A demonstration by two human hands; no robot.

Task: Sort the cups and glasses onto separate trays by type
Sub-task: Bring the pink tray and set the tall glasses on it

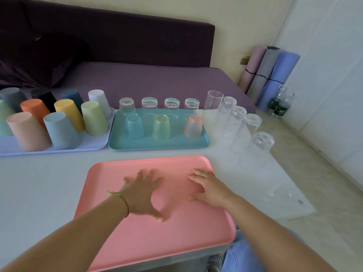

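Two hands: you are hovering them palms-down over the pink tray (pixel 157 242), left hand (pixel 141 193) at 9 o'clock, right hand (pixel 208 188) at 3, fingers splayed, gripping nothing.

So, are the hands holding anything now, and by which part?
Nothing is held. The left hand and the right hand are both open, fingers spread, over the pink tray.

White tabletop (pixel 39 183). Directly on it: lavender tray (pixel 94 143) at far left, teal tray (pixel 172 143) just beside it, pink tray (pixel 157 242) nearer, reaching the front edge. At right, off the trays, a row of tall clear glasses (pixel 236 118).
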